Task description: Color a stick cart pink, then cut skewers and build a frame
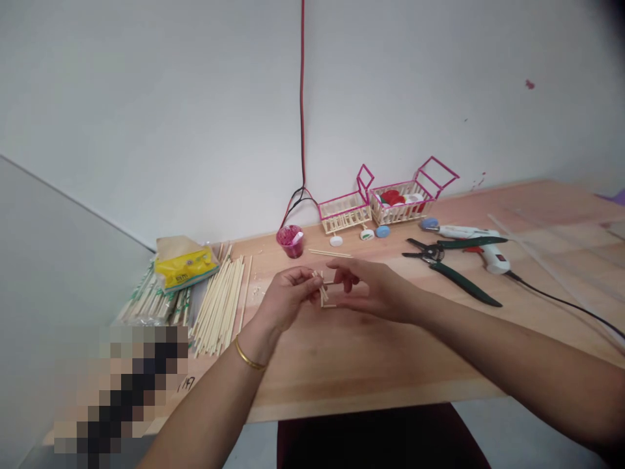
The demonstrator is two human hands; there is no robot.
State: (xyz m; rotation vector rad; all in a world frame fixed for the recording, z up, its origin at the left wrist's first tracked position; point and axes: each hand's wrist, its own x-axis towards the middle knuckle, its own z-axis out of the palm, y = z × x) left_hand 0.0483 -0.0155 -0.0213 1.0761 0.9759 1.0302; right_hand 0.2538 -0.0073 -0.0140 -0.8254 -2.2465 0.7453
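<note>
My left hand pinches a few short pale wooden sticks, which cross one another at the fingertips. Whether they are joined I cannot tell. Close by on the right, my right hand has its thumb and index finger spread apart around the ends of the sticks. Its thumb tip is near the lowest stick; contact is unclear. Just behind the hands, a couple of longer thin sticks lie on the wooden table.
Left lie a stick pile and a yellow packet on bagged sticks. Behind stand a pink cup and two small stick carts with bottle-cap wheels. Right are green-handled cutters and a corded glue gun.
</note>
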